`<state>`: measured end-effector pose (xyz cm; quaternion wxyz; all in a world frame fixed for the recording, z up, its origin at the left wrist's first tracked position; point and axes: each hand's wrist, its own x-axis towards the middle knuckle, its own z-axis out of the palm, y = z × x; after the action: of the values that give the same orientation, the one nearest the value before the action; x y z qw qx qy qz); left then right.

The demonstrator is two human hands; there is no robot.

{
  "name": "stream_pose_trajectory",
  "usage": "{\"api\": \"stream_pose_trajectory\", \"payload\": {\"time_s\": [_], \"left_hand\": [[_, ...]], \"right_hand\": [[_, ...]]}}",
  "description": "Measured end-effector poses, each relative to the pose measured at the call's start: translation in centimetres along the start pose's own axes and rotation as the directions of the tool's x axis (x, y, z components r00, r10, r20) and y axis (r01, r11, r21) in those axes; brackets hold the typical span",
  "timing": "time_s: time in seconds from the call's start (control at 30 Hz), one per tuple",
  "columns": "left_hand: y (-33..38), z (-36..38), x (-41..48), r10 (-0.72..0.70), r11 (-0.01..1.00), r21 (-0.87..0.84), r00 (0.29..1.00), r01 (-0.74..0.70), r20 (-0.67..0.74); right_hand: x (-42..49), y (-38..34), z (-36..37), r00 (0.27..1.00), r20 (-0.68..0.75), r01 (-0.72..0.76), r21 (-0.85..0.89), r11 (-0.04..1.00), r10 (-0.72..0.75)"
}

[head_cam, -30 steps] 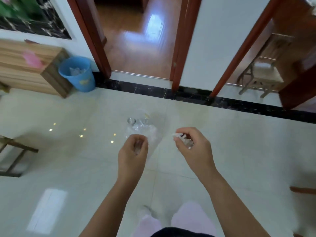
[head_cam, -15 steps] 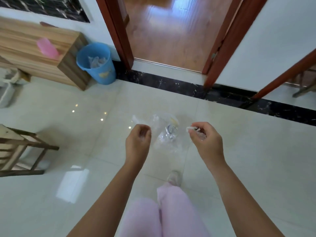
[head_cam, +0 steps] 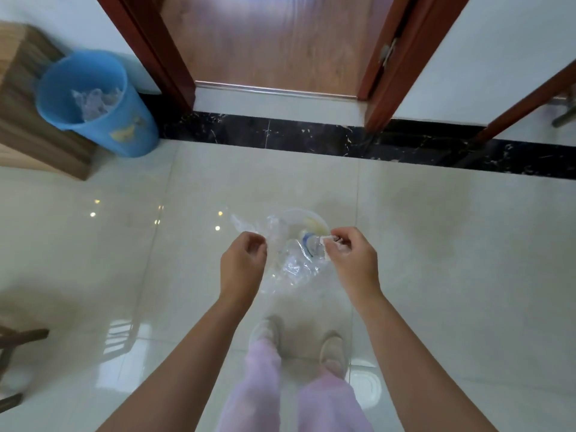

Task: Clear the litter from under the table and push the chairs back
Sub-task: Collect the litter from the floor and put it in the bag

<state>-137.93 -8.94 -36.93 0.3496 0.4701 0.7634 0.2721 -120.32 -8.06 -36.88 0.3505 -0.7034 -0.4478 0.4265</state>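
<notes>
Clear plastic bag (head_cam: 291, 263) of litter was pinched by left hand (head_cam: 241, 266) and right hand (head_cam: 352, 260), held over the floor (head_cam: 436, 232), well short of blue bin (head_cam: 93, 101); thin film could slip or tear, spilling contents.

I am standing in a home hallway: glossy tiled floor (head_cam: 436, 244), red-brown door frame (head_cam: 149, 42) opening onto a wood-floored room, blue wastebasket (head_cam: 103, 120) beside a wooden cabinet (head_cam: 28, 98).
</notes>
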Motion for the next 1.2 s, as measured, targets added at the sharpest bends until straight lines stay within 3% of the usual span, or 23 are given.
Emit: {"api": "stream_pose_trajectory", "payload": {"time_s": [0.2,0.43,0.7,0.93,1.03,1.2], "left_hand": [[-4.0,5.3,5.0,0.058,0.992,0.108,0.992,-0.07,0.116],[-7.2,9.6,6.4,-0.044,0.982,0.187,0.95,-0.016,0.309],[-7.7,8.2,5.0,0.105,0.925,0.322,0.951,-0.201,0.292],[-6.8,7.0,4.1,0.231,0.882,0.351,0.938,-0.314,0.259],[-5.8,6.7,3.6,0.247,0.882,0.342,0.936,-0.325,0.252],[-2.6,6.1,2.0,0.277,0.886,0.309,0.93,-0.345,0.244]], "right_hand": [[3.1,5.6,2.9,0.999,0.023,-0.026,-0.061,0.998,0.028],[5.4,9.6,4.4,0.996,0.038,-0.073,-0.117,0.99,0.078],[7.2,10.1,6.7,0.995,0.053,-0.079,-0.139,0.987,0.087],[7.5,10.5,8.0,0.968,0.065,-0.232,-0.121,0.965,0.241],[6.7,10.3,7.2,0.964,0.074,-0.231,-0.23,0.945,0.254],[4.8,7.7,4.0,0.978,0.117,-0.107,-0.42,0.901,0.171]]}}
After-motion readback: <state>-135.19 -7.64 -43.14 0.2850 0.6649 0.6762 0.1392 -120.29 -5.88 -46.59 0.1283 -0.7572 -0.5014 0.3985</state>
